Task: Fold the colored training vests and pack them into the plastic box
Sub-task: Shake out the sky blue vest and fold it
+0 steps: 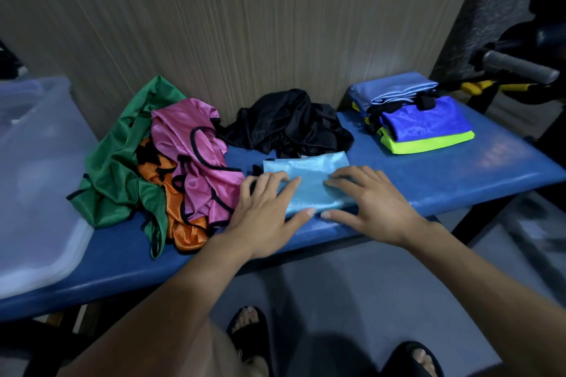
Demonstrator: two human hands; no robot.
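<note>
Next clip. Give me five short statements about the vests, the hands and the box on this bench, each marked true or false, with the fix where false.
1. Both hands lie on the light blue vest. True.
2. The folded stack sits at the bench's left end. False: it is at the right end; the plastic box is at the left.
3. The black vest is folded flat. False: it lies crumpled by the wall.
4. The pink vest lies on top of the unfolded heap with the green vest and the orange vest. True.
5. The light blue vest is already in the box. False: it is on the bench.
</note>
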